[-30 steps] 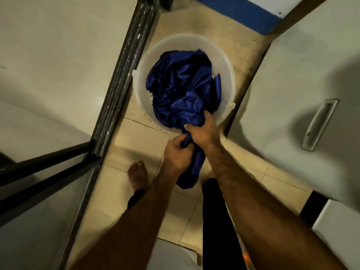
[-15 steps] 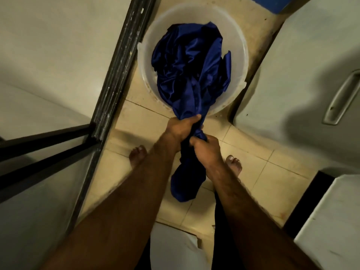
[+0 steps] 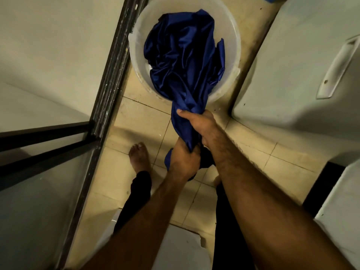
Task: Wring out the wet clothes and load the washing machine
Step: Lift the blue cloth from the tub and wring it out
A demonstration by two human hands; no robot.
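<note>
While most of the blue cloth [image 3: 183, 55] sits bunched inside the white bucket [image 3: 232, 32], one twisted length of it hangs out over the near rim toward you. Your right hand [image 3: 198, 123] grips that length just outside the rim, fingers and thumb curled round the fabric. Your left hand [image 3: 183, 162] grips it lower down, just below your right wrist, fingers wrapped round the cloth. The cloth's dark end bulges out on either side of your left hand, above the tiled floor [image 3: 136, 117].

The bucket stands on the floor between a black metal frame [image 3: 113, 71] on your left and a white appliance [image 3: 292, 65] with a recessed handle [image 3: 338, 69] on your right. Your bare foot [image 3: 138, 156] rests on the tiles beside the frame, left of the hanging cloth.
</note>
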